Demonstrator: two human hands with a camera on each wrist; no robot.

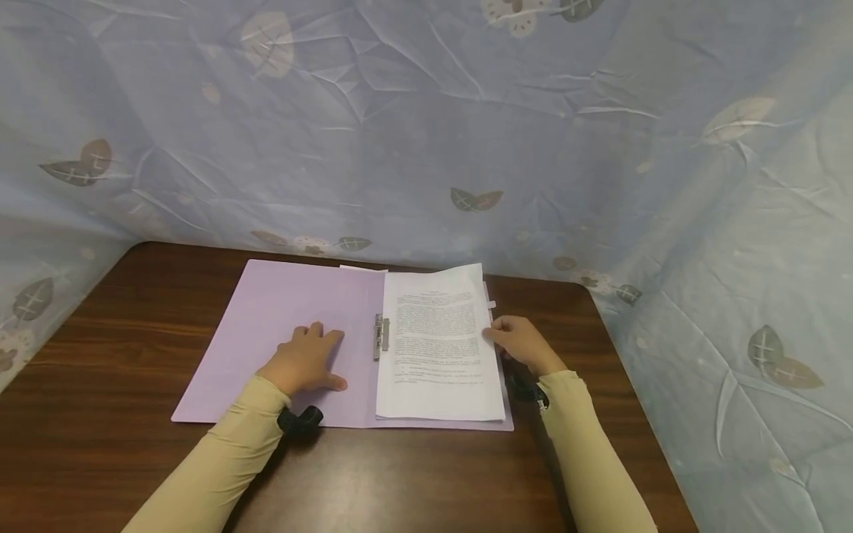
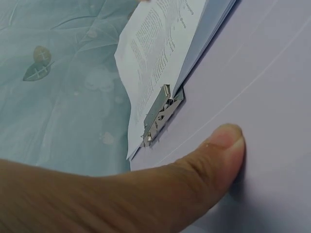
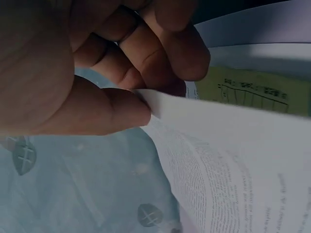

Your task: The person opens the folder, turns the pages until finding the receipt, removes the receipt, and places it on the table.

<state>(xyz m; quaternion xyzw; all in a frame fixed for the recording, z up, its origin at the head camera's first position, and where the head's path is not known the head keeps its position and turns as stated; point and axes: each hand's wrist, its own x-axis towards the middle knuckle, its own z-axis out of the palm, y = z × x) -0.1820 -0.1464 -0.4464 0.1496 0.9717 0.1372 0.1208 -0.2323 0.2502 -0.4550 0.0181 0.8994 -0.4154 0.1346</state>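
At left, the lilac cover of an open file folder lies flat on the dark wood-grain table, and the left hand rests on it, fingers spread apart and holding nothing. Right of this hand, a metal file clip sits near the fold, gripping the left edge of the printed top sheet. This sheet lies on the right half of the folder, between the two hands, its long axis running from the near side of the table toward the far side; its free edge is the right one, so the right hand is the nearer. The sheet is white and closely typed, the lines too small to read, with a wavy far edge; other pages lie beneath it. At right, the right hand pinches the free edge between thumb and fingers. The right wrist view shows that edge raised, with a yellow-green slip bearing dark marks and ruled lines visible behind it.
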